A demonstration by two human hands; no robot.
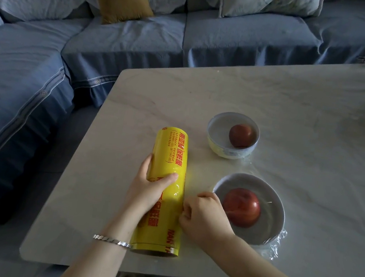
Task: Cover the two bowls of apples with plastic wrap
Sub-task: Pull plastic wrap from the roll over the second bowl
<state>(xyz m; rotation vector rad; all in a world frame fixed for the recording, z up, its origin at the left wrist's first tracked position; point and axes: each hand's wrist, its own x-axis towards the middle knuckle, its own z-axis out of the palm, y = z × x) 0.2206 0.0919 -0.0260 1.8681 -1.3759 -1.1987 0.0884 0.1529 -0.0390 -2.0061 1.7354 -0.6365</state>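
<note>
Roll (172,151) flat on surface (319,124), steadied by left hand (148,190), fingers wrapped round it; right hand (203,218) pinching film (275,247) beside roll, apparently for tearing. Near bowl (267,235) and far bowl (222,151) right of roll, film-covered.

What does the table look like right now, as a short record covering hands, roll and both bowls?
left hand: grips roll, which lies on table
right hand: pinches film at the roll's edge
far bowl: one apple, film over it
near bowl: one apple, film over it, crinkled at its right side
</note>
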